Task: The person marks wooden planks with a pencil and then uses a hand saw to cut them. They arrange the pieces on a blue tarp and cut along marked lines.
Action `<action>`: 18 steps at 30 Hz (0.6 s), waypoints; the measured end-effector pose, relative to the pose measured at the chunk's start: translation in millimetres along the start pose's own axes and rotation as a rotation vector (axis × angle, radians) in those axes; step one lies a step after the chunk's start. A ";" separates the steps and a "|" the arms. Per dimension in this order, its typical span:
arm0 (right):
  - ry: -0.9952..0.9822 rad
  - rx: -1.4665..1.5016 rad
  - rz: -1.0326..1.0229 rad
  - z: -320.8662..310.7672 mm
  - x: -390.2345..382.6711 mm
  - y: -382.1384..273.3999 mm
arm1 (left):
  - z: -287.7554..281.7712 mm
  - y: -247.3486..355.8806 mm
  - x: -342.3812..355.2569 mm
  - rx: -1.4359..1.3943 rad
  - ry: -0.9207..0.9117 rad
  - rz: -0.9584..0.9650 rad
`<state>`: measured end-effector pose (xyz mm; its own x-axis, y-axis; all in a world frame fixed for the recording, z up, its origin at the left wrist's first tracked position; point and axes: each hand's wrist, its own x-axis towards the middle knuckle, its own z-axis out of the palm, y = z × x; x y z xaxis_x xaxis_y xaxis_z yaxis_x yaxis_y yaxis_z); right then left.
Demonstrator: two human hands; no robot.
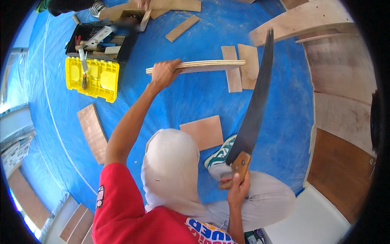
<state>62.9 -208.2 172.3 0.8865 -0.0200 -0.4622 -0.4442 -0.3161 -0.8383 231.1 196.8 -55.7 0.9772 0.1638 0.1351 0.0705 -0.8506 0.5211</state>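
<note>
With my left hand (164, 75) I grip one end of a plywood board (209, 66), held on edge above the blue sheet so its layered rim shows. My right hand (239, 188) is wrapped round the wooden handle of a handsaw (252, 110). The saw's long dark blade points up and away, its tip beyond the board's right end. Blade and board appear apart. Below the board, a rectangular plywood piece (203, 132) lies on the sheet beside my bent knee. Two more plywood strips (232, 71) lie near the board's right end.
A black toolbox (129, 53) with tools and a yellow lid (92, 79) stands far left, the lid folded out. Another person's hand (143, 3) touches wood behind it. A plywood piece (93, 132) lies left. Large wooden panels (341, 118) line the right, on a blue sheet (280, 134).
</note>
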 end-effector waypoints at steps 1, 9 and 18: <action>0.005 -0.014 -0.018 5.8 11.0 -7.4 | -0.2 2.2 -0.6 0.014 0.004 0.012; -0.085 -0.323 -0.412 125.0 111.4 -9.0 | -10.3 4.7 13.8 0.005 -0.161 -0.097; -0.107 -0.330 -0.348 150.2 101.2 19.6 | 1.3 2.7 14.8 0.063 -0.111 -0.157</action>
<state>124.4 -73.9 65.7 0.9492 0.2320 -0.2128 -0.0442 -0.5711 -0.8197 246.0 196.3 -53.4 0.9690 0.2440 -0.0394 0.2331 -0.8492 0.4738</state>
